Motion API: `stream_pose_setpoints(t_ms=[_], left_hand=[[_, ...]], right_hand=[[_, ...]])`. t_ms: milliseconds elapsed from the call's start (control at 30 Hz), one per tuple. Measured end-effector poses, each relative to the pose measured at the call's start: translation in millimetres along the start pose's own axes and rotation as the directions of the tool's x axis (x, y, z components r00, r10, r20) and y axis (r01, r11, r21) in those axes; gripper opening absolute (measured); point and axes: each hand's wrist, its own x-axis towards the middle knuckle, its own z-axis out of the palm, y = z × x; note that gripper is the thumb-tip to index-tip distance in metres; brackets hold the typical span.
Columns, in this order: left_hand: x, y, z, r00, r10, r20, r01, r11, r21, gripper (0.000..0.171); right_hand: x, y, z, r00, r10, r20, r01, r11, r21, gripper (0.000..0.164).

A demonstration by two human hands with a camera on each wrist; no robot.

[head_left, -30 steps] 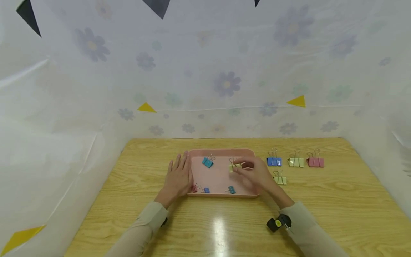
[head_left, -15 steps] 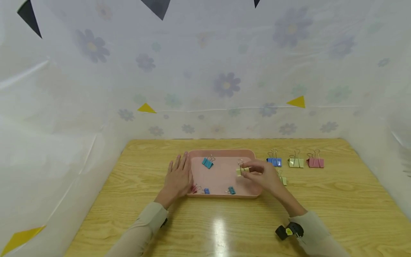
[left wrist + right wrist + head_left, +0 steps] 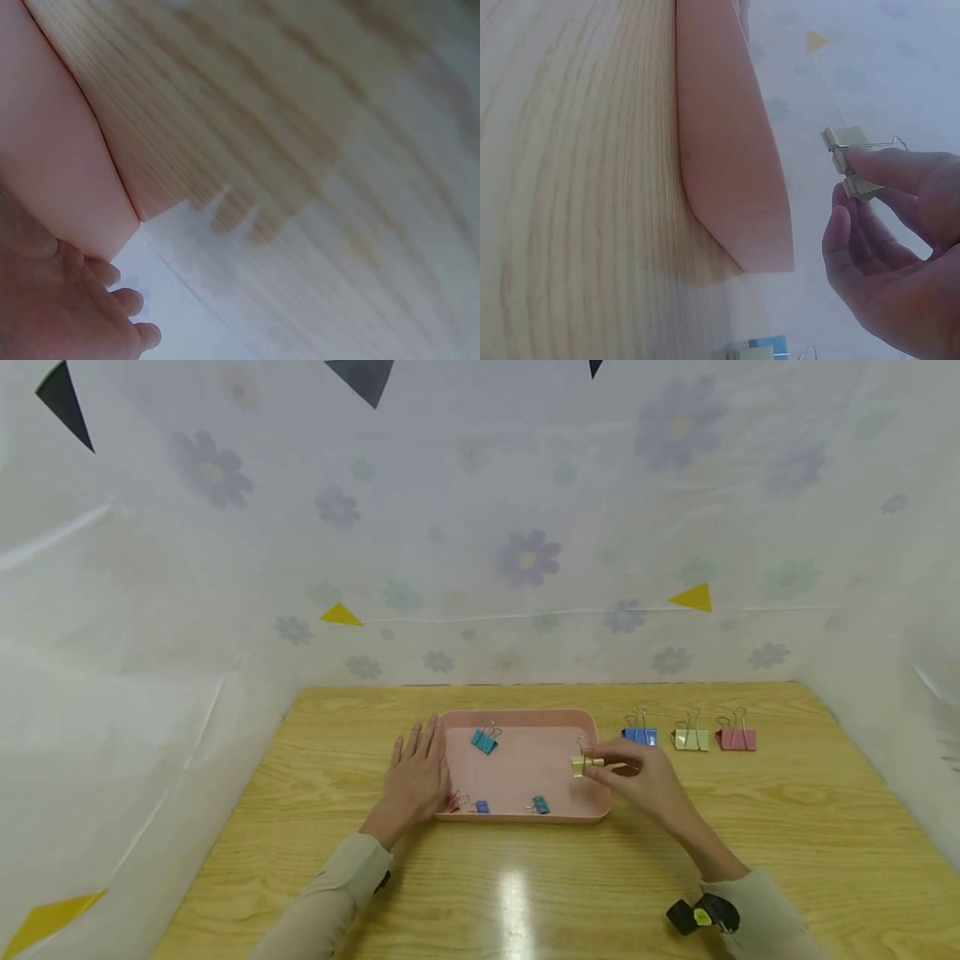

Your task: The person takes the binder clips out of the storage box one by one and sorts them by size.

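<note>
A pale yellow binder clip is pinched between the thumb and fingers of my right hand, over the right end of a pink tray. In the right wrist view the yellow clip is above the tray wall, one wire handle sticking out past the thumb. My left hand rests with straight fingers along the tray's left side. Inside the tray lie a teal clip at the back, and a smaller teal clip, a blue clip and a red clip along the front.
Right of the tray, a blue binder clip, a yellow-green one and a pink one stand in a row on the wooden table. A flower-patterned sheet hangs behind and at both sides.
My right hand has lifted the yellow clip and carried it rightward across the tray. It now covers the yellow clip that stood in front of the row. The left hand stays put.
</note>
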Motion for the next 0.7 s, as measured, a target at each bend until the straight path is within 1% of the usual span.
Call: stream_pose_setpoints(t_ms=[167, 333, 467, 567, 700], left_hand=[[-1.2, 0.5, -0.9, 1.000, 0.000, -0.001, 0.000, 1.000, -0.002, 0.062], [-1.3, 2.2, -3.0, 1.000, -0.003, 0.001, 0.003, 1.000, -0.009, 0.061], [-0.9, 3.1, -4.6, 1.000, -0.002, 0.002, 0.002, 1.000, -0.006, 0.060], [-0.9, 3.2, -5.1, 1.000, -0.002, -0.002, 0.002, 1.000, -0.006, 0.060], [-1.0, 2.7, -6.2, 1.000, -0.008, -0.001, 0.008, 1.000, -0.011, 0.060]], right_hand=[[-8, 1, -9, 1.000, 0.022, -0.011, -0.022, 1.000, -0.016, 0.024], [-15, 2, -18, 0.998, 0.056, -0.040, -0.058, 0.997, -0.043, 0.023], [-20, 4, -26, 0.996, 0.064, -0.055, -0.068, 0.995, -0.066, 0.024], [-24, 6, -34, 0.996, 0.062, -0.064, -0.067, 0.995, -0.070, 0.025], [-29, 10, -43, 0.995, 0.069, -0.068, -0.073, 0.996, -0.047, 0.026]])
